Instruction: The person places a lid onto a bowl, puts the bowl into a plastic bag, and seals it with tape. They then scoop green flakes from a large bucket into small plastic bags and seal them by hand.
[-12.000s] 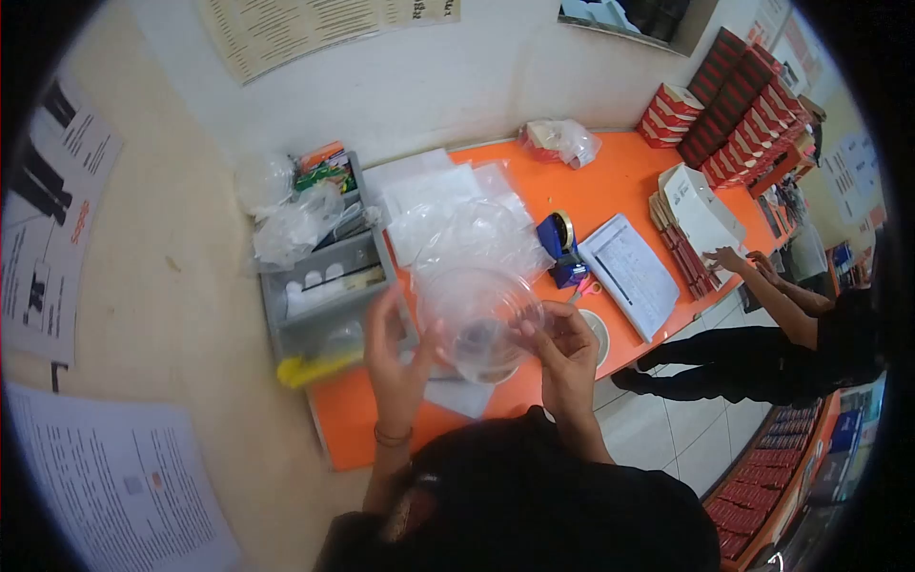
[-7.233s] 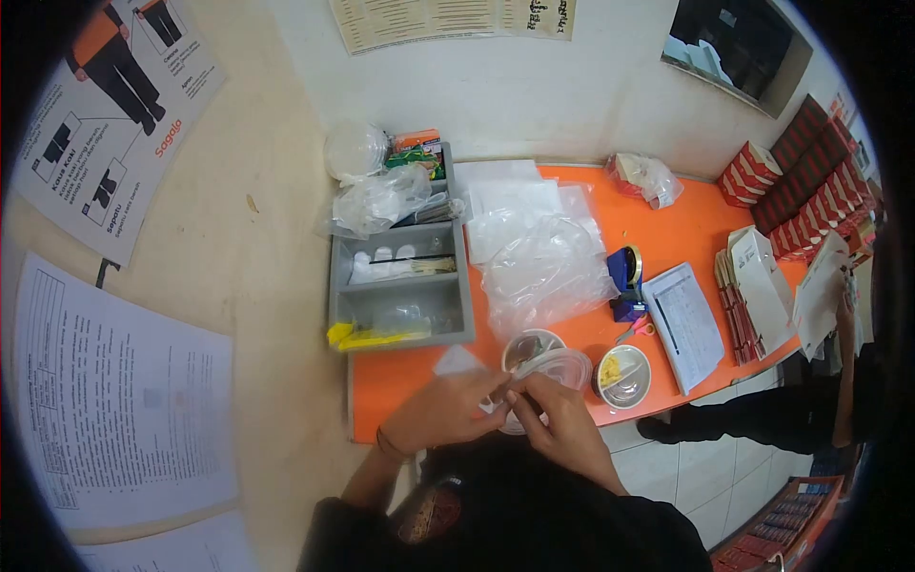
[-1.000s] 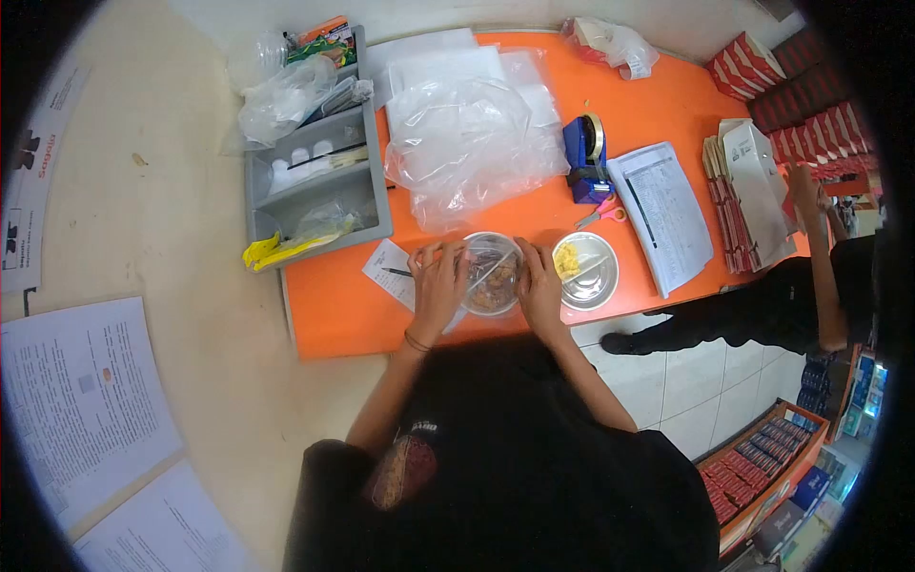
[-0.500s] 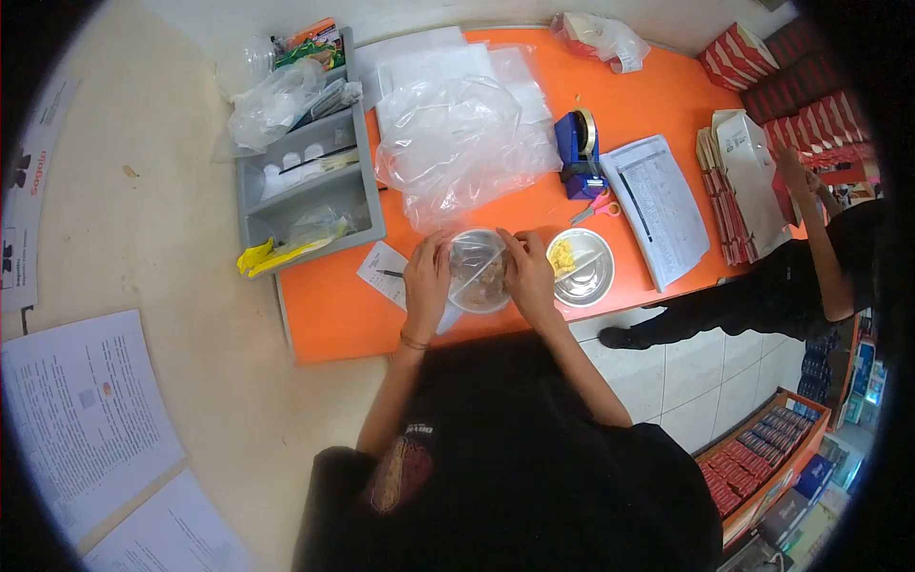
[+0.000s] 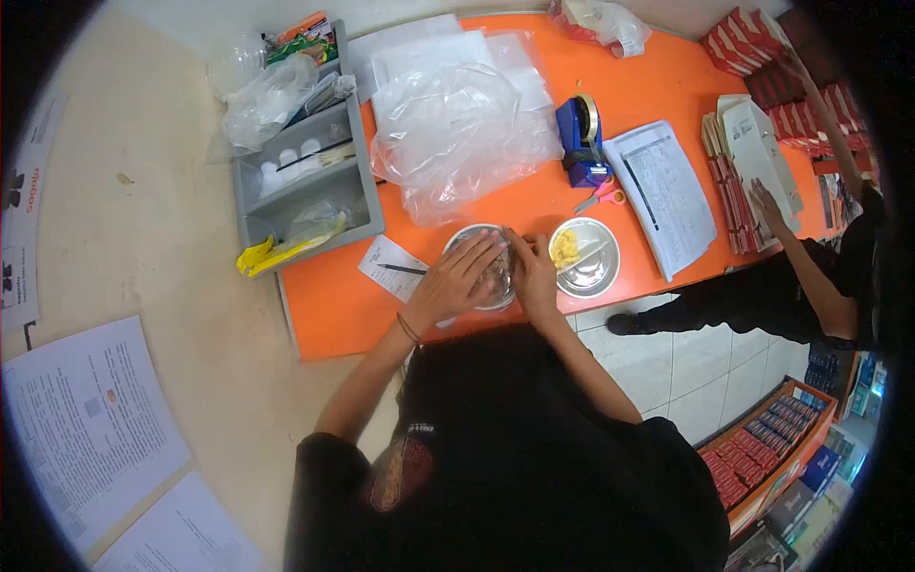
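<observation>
A round container with a clear cover and brownish contents sits near the orange table's front edge. My left hand lies across its top with fingers stretched out flat, hiding part of it. At the container's right rim, my right hand has its fingers bent and pressed against the edge. Just right of that hand stands a second round metal dish, divided in two, with yellow food in its left part. Beside my left hand lies a paper slip with a black pen on it.
Behind the container are clear plastic bags and a grey divided organizer. A blue tape dispenser, pink-handled scissors and a paper stack lie to the right. Another person's hand touches a white folder.
My left hand has moved from the container's left rim onto its top and flattened. My right hand stays at the right rim. The other person's arms have shifted.
</observation>
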`<state>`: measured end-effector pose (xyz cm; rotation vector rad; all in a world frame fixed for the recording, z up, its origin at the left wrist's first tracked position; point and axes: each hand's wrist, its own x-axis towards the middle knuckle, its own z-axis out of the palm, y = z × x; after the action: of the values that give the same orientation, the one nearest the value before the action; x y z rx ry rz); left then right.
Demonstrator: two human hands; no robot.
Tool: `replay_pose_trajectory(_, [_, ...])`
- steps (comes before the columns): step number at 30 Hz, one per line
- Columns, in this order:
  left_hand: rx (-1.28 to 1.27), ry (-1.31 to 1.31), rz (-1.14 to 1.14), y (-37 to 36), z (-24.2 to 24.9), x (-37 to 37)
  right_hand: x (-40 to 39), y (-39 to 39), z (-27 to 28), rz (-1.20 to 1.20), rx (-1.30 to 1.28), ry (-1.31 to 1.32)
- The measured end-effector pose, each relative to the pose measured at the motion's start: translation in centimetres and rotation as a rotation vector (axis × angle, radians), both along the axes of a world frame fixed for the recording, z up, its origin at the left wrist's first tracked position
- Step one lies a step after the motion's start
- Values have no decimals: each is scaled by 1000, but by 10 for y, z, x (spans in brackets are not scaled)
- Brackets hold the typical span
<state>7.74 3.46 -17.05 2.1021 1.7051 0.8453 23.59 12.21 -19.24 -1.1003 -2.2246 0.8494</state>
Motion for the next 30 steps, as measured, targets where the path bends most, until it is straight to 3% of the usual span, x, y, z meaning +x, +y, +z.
replay_pose_trajectory(3, [-65, 21, 20, 1, 11, 7, 0, 0, -3, 12, -79, 101])
replay_pose_trajectory(5, [-134, 216, 23, 0, 9, 5, 2, -3, -4, 24, -126, 140])
replay_pose_trajectory(7, [-147, 199, 10, 3, 8, 4, 4, -8, 4, -21, -315, 224])
replay_pose_trajectory(11, [-144, 187, 11, 6, 9, 3, 9, -14, -22, -69, -408, 381])
replay_pose_trajectory(16, [-159, 185, 19, 7, 7, 4, 13, -8, -21, -101, -905, 546])
replay_pose_trajectory(19, [-147, 185, 32, 8, 3, 6, 15, -5, -15, -152, -1063, 573])
replay_pose_trajectory(27, [-134, 265, 332, 3, 16, 32, 33, -21, -2, -96, -998, 519])
replay_pose_trajectory(30, [-227, 246, 479, 4, 21, 38, 39, -28, 6, -18, -1020, 675])
